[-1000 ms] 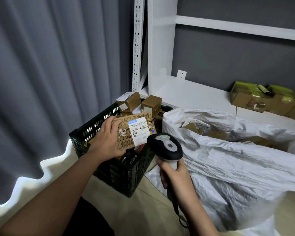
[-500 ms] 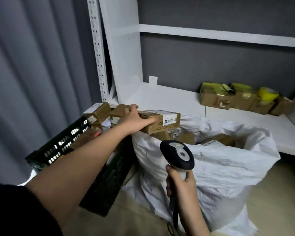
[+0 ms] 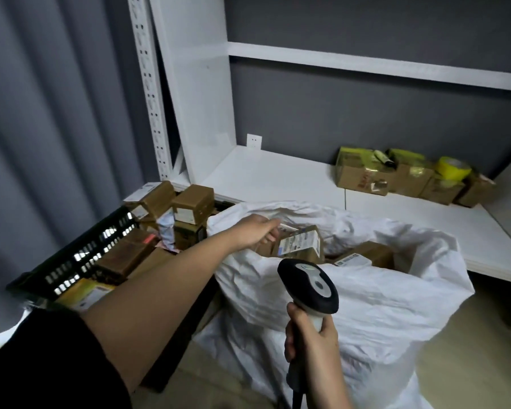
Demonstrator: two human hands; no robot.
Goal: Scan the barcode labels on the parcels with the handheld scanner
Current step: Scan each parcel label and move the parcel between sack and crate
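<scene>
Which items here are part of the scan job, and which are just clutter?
In play:
- black-and-grey handheld scanner, gripped by the right hand
- brown cardboard parcel with white barcode label in the white woven sack, left hand at it
- black plastic crate of brown parcels

Lying about:
- yellow tape roll
- yellow-taped cardboard boxes on the white shelf
- white wall socket

The pale wooden floor (image 3: 443, 364) carries a black slatted plastic crate (image 3: 80, 261) full of brown cardboard parcels, and beside it a big white woven sack (image 3: 381, 305); the low white shelf board (image 3: 278, 175) carries a row of brown cardboard boxes with yellow tape (image 3: 396, 178) against the grey wall.
</scene>
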